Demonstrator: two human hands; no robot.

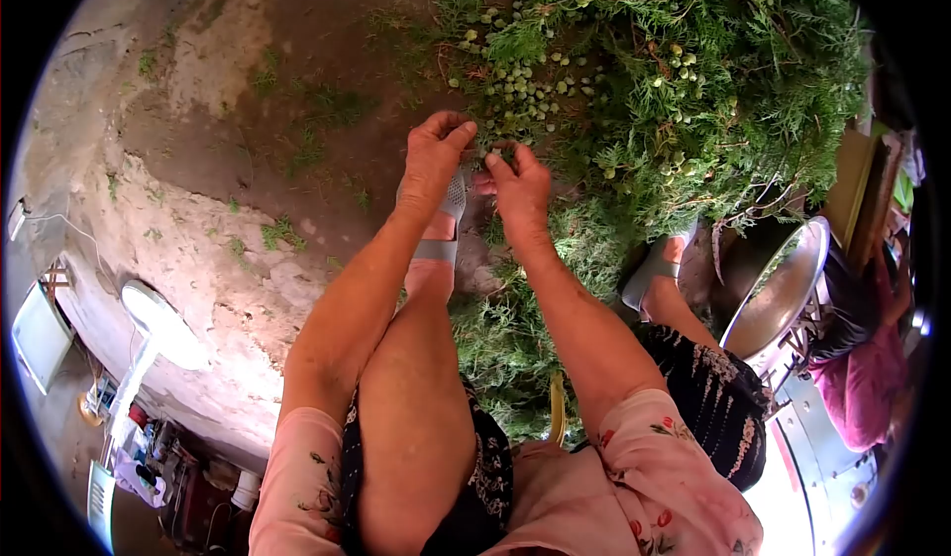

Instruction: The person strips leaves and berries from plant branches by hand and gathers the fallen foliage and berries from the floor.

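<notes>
My left hand (434, 160) is closed, with thumb and fingertips together above my left foot. Whatever it pinches, if anything, is too small to make out. Close to its right, my right hand (517, 189) is also closed, its thumb bent against the fingers. Something small and greenish seems to show at those fingertips, but I cannot tell what it is. Just beyond both hands, several round pale-green cones (530, 98) lie loose on the ground. To the right spreads a large heap of green conifer branches (733, 90), with cones still on some twigs.
More cut greenery (505, 348) lies between my legs. A metal basin (788, 283) stands tilted at the right. At left, a white round-topped object (163, 323) stands on the floor. Scattered green bits (282, 234) dot the earthen ground (218, 160).
</notes>
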